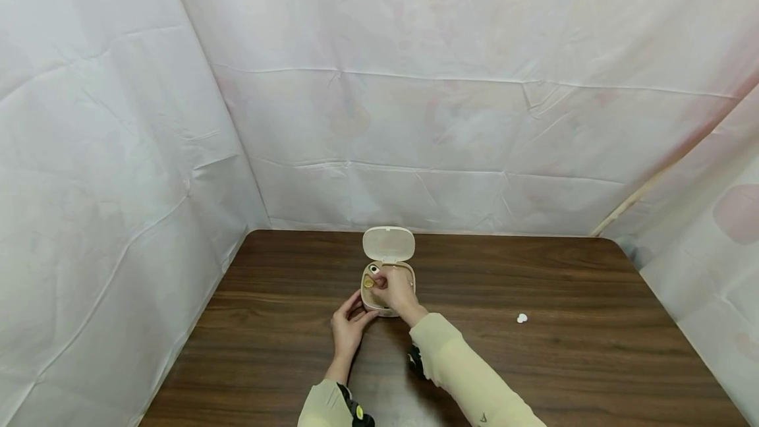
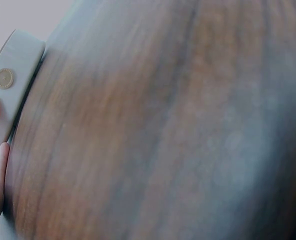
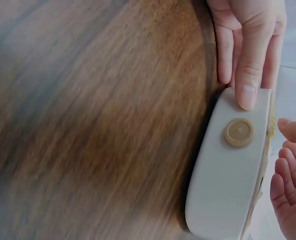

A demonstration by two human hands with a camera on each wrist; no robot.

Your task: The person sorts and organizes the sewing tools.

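Note:
A small cream jewelry box (image 3: 220,182) stands on the table with its hinged lid (image 1: 388,244) raised. On its front is a round beige medallion (image 3: 239,132). My left hand (image 1: 346,329) holds the box at its near left corner, thumb against the front and fingers along the side. Over the tray inside, my right hand (image 1: 397,292) reaches with bent fingers. Beside its fingertips are a round gold piece (image 1: 369,283) and a small whitish piece with a dark centre (image 1: 374,269). I cannot tell whether the fingers pinch either one.
A small white lobed object (image 1: 522,318) lies on the brown wooden table (image 1: 284,269), to the right of the box. Pale cloth curtains (image 1: 379,124) hang along the table's back edge and both sides.

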